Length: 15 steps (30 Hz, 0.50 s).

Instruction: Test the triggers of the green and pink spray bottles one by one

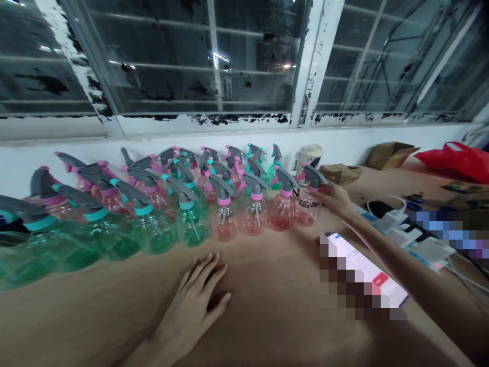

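Observation:
My left hand [196,293] lies on the wooden tabletop with its fingers stretched out and holds nothing. It is just in front of a clear pink spray bottle [224,224] and a green spray bottle [193,227]. At the right end of the front row, my right hand [338,200] reaches in from the side. Its fingers are closed at the upper part of a pink spray bottle [306,214] with a grey and pink trigger head; the fingertips are partly hidden. This bottle stands upright beside another pink spray bottle [281,214].
Several more green and pink spray bottles stand in rows along the wall under the window [202,61]. A lit phone [367,265] lies under my right forearm. White chargers with cables [401,232], a cardboard box [389,154], a red bag [454,160] and a white cup [310,153] are rightward.

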Each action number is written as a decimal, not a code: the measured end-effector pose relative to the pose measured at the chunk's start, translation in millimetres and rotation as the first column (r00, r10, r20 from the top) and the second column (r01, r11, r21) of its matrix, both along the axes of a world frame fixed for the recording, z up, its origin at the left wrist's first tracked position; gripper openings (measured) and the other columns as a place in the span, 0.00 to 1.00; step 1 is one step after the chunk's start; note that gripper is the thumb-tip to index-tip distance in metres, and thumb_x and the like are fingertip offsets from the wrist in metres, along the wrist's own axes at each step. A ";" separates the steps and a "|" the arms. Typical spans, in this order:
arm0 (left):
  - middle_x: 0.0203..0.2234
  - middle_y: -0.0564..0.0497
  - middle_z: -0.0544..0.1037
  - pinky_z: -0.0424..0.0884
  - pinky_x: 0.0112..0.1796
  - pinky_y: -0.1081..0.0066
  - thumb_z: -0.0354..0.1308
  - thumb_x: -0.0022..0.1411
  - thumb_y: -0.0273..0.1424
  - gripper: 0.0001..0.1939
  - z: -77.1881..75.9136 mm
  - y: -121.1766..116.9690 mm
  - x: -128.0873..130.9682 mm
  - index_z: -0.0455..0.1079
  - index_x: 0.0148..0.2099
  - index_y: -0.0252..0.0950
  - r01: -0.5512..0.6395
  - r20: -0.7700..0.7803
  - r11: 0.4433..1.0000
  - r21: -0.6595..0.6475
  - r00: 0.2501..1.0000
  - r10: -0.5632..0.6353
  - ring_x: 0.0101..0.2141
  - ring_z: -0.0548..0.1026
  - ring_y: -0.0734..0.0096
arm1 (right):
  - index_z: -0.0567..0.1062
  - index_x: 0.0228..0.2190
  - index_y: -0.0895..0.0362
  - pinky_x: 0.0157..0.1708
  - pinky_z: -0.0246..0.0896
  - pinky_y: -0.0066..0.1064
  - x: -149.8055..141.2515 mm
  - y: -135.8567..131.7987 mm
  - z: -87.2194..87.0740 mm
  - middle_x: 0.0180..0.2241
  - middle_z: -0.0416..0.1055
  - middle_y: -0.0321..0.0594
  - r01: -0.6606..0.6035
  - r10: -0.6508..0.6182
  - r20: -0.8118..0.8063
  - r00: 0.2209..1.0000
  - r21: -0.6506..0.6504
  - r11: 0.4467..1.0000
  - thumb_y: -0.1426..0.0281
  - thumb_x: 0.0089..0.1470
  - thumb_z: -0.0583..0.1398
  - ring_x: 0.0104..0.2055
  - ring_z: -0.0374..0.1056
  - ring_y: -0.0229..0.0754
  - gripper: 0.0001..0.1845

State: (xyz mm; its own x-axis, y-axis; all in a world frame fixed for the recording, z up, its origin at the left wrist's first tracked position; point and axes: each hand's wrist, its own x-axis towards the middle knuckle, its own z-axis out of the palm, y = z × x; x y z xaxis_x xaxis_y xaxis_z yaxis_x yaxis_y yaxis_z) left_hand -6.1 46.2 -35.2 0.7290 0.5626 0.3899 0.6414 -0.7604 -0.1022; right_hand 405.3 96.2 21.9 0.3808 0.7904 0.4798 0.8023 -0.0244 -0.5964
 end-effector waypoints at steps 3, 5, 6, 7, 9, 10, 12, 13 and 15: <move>0.56 0.44 0.65 0.60 0.53 0.54 0.49 0.63 0.44 0.24 -1.0 0.3 0.1 0.63 0.55 0.36 -0.001 0.008 1.000 -0.015 1.000 0.001 0.55 0.62 0.57 | 0.77 0.27 0.57 0.28 0.59 0.34 -1.6 -2.9 -0.8 0.26 0.76 0.45 0.006 -0.006 0.008 1.000 -0.033 0.999 0.55 0.46 0.59 0.32 0.72 0.51 0.18; 0.56 0.44 0.65 0.59 0.53 0.53 0.49 0.63 0.44 0.23 -0.7 -0.3 0.5 0.63 0.55 0.36 -0.005 0.008 0.999 -0.033 1.000 0.006 0.55 0.62 0.56 | 0.76 0.24 0.57 0.28 0.58 0.35 -1.4 -4.6 -0.9 0.24 0.75 0.45 0.025 -0.025 0.011 1.000 -0.038 0.999 0.55 0.46 0.59 0.31 0.71 0.52 0.17; 0.56 0.44 0.65 0.59 0.53 0.52 0.49 0.63 0.44 0.23 -0.2 -0.9 0.7 0.63 0.55 0.36 -0.008 0.006 0.999 -0.045 1.000 0.008 0.56 0.62 0.56 | 0.76 0.23 0.57 0.29 0.58 0.36 -1.3 -5.2 -1.1 0.24 0.75 0.45 0.029 -0.028 0.010 1.000 -0.039 0.999 0.56 0.45 0.60 0.32 0.71 0.53 0.16; 0.56 0.44 0.65 0.59 0.53 0.52 0.49 0.63 0.43 0.23 0.5 -1.8 0.9 0.63 0.55 0.36 -0.012 0.006 0.998 -0.058 1.000 0.012 0.56 0.61 0.56 | 0.75 0.24 0.57 0.29 0.59 0.36 -1.3 -6.0 -1.3 0.24 0.75 0.45 0.027 -0.027 0.007 1.000 -0.038 0.999 0.56 0.45 0.60 0.32 0.71 0.53 0.16; 0.56 0.44 0.65 0.59 0.53 0.52 0.49 0.63 0.43 0.23 2.1 -4.3 0.4 0.63 0.55 0.36 -0.022 0.011 0.996 -0.089 1.000 0.023 0.56 0.61 0.56 | 0.75 0.26 0.56 0.31 0.59 0.38 -2.0 -8.4 -2.1 0.27 0.75 0.45 0.021 -0.022 -0.009 1.000 -0.033 0.999 0.56 0.43 0.62 0.34 0.71 0.54 0.16; 0.56 0.44 0.64 0.59 0.53 0.52 0.49 0.63 0.42 0.22 2.8 -6.0 -0.7 0.63 0.56 0.36 -0.028 0.015 0.994 -0.109 0.999 0.030 0.56 0.61 0.56 | 0.74 0.29 0.57 0.33 0.60 0.39 -2.7 -10.3 -3.1 0.30 0.76 0.47 0.022 -0.022 -0.023 0.999 -0.025 0.999 0.55 0.42 0.62 0.35 0.71 0.55 0.18; 0.56 0.45 0.64 0.61 0.52 0.53 0.49 0.64 0.41 0.22 4.3 -10.1 -5.6 0.61 0.56 0.37 -0.045 0.036 0.988 -0.150 0.998 0.051 0.56 0.61 0.57 | 0.72 0.37 0.57 0.37 0.61 0.40 -4.8 -15.9 -6.4 0.38 0.75 0.50 0.028 -0.028 -0.070 0.997 0.003 1.000 0.54 0.42 0.63 0.40 0.71 0.56 0.23; 0.56 0.46 0.64 0.62 0.51 0.54 0.49 0.64 0.40 0.21 5.2 -12.5 -9.8 0.60 0.57 0.38 -0.055 0.051 0.983 -0.173 0.997 0.065 0.55 0.62 0.57 | 0.70 0.41 0.58 0.39 0.62 0.39 -6.2 -19.5 -8.7 0.41 0.74 0.52 0.028 -0.025 -0.099 0.995 0.021 0.999 0.54 0.42 0.62 0.43 0.70 0.55 0.27; 0.56 0.47 0.64 0.65 0.50 0.56 0.49 0.65 0.39 0.20 7.6 -18.1 -21.8 0.59 0.57 0.41 -0.079 0.092 0.973 -0.216 0.991 0.101 0.54 0.64 0.60 | 0.65 0.48 0.58 0.42 0.62 0.36 -9.8 -27.2 -13.7 0.48 0.70 0.54 0.009 -0.001 -0.160 0.987 0.051 0.999 0.56 0.44 0.62 0.48 0.68 0.51 0.31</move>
